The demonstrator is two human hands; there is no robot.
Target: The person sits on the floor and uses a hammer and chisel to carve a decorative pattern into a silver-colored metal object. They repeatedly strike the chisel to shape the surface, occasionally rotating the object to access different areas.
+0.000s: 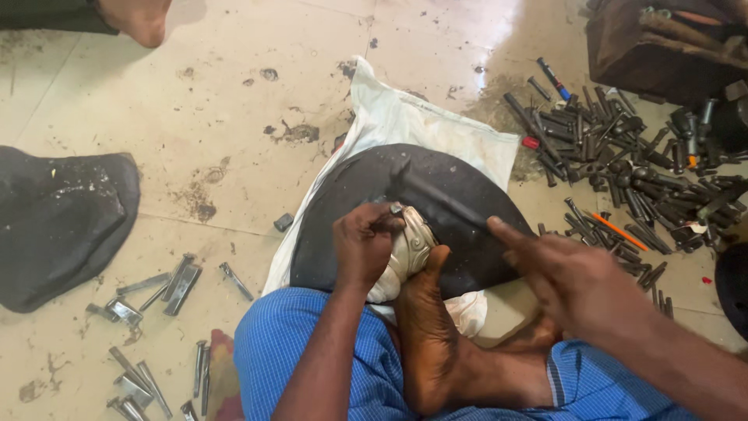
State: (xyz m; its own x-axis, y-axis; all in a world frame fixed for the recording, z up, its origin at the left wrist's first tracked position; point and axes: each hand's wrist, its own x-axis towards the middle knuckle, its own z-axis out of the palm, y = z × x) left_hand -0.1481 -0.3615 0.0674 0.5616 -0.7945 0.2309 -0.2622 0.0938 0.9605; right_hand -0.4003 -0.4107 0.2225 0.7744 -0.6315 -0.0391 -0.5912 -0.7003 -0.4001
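Note:
My left hand [361, 248] pinches a small metal punch [395, 209] and sets its tip on a pale embossed metal piece [413, 243]. That piece lies on a black domed block [351, 195], and my bare foot [425, 327] presses against it. A white cloth [405, 117] is spread under the block. My right hand [573, 281] grips the handle of a dark hammer [440, 196], which is blurred and reaches up and left over the block.
A heap of several dark metal punches [623, 148] and an orange-handled tool [619, 231] lie at the right, below a dark wooden box [662, 47]. Loose metal tools [156, 288] are scattered lower left beside a dark cloth [62, 218]. Another person's foot [136, 19] shows top left.

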